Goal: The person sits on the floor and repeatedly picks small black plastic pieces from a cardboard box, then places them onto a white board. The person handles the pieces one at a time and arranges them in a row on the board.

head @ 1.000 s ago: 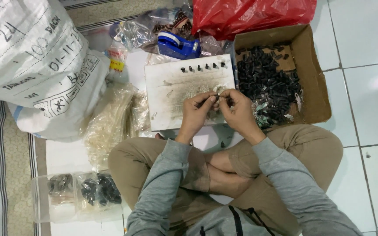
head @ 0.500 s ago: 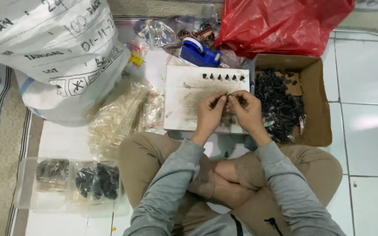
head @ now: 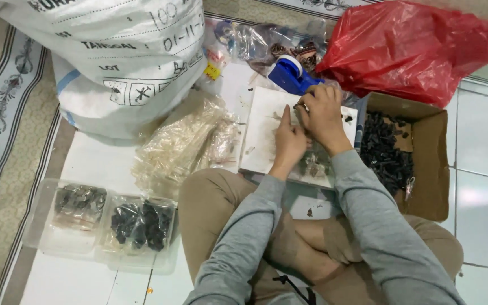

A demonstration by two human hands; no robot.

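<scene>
One flat, smudged white board (head: 261, 133)

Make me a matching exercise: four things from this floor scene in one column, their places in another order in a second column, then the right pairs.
1. red plastic bag
2. cardboard box
3. white sack
4. clear tray

A. lower left, holding bagged parts
B. top left
C. top right
D. right of the white board, full of black parts

Pairs: 1-C, 2-D, 3-B, 4-A
</scene>
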